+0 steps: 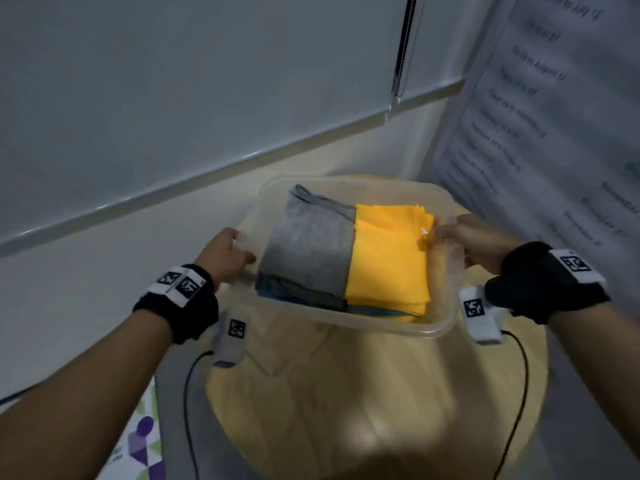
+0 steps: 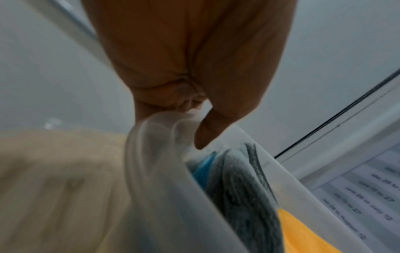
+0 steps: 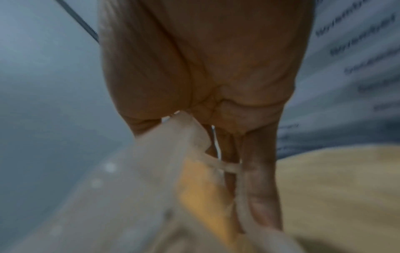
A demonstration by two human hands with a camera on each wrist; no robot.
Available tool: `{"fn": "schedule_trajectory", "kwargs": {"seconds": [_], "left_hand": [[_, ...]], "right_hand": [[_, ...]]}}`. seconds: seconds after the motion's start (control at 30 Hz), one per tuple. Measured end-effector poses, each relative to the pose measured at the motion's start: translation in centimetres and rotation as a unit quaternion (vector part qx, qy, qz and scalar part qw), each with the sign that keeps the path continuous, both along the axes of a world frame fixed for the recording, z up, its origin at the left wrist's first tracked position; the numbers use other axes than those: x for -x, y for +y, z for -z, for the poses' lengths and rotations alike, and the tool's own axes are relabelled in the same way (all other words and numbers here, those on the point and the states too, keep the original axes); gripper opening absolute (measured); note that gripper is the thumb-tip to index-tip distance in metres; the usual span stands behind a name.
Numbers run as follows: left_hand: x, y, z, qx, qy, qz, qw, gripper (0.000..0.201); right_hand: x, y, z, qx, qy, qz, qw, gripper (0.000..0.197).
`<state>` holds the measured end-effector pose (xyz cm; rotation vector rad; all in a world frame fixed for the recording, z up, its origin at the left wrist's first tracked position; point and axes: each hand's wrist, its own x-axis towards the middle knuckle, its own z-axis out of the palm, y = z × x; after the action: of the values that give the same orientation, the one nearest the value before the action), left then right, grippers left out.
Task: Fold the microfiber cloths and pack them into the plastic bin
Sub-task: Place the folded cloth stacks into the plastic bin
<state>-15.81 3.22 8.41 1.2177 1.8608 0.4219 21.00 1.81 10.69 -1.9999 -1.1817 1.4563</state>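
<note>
I see both wrist views blurred | left hand (image 1: 225, 256) and right hand (image 1: 474, 242) grip the bin (image 1: 349, 322) rim; a blue cloth (image 2: 204, 168), perhaps folded, shows clearly only in the left wrist view

My right hand (image 3: 205, 68) fills upper frame, fingers (image 3: 262, 179) curled under rim of clear plastic bin (image 3: 134, 196), gripping it. Yellow cloth (image 3: 201, 184) shows through bin wall. Pale wooden surface (image 3: 342, 188) below. Blurred printed sheet (image 3: 357, 51) behind.

Both arms outstretched, left hand (image 1: 227, 256) and right hand (image 1: 479, 242) each in a curled grip
</note>
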Motion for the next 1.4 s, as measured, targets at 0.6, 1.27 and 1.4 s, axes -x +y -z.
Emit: {"fn": "schedule_trajectory", "kwargs": {"seconds": [0.6, 1.27, 1.4], "left_hand": [[-15.0, -8.2, 7.4, 0.003, -0.152, -0.14, 0.978, 0.029], [-9.3, -11.9, 16.1, 0.075, 0.403, 0.211, 0.887, 0.055], [-6.1, -7.7, 8.3, -0.1, 0.394, 0.142, 0.902, 0.03]], "right_hand": [[-13.0, 0.1, 9.7, -0.044, -0.318, -0.131, 0.938, 0.085], [-13.6, 0.2, 10.4, -0.074, -0.313, -0.148, 0.935, 0.09], [-12.6, -0.5, 9.0, -0.055, -0.293, -0.138, 0.944, 0.09]]}}
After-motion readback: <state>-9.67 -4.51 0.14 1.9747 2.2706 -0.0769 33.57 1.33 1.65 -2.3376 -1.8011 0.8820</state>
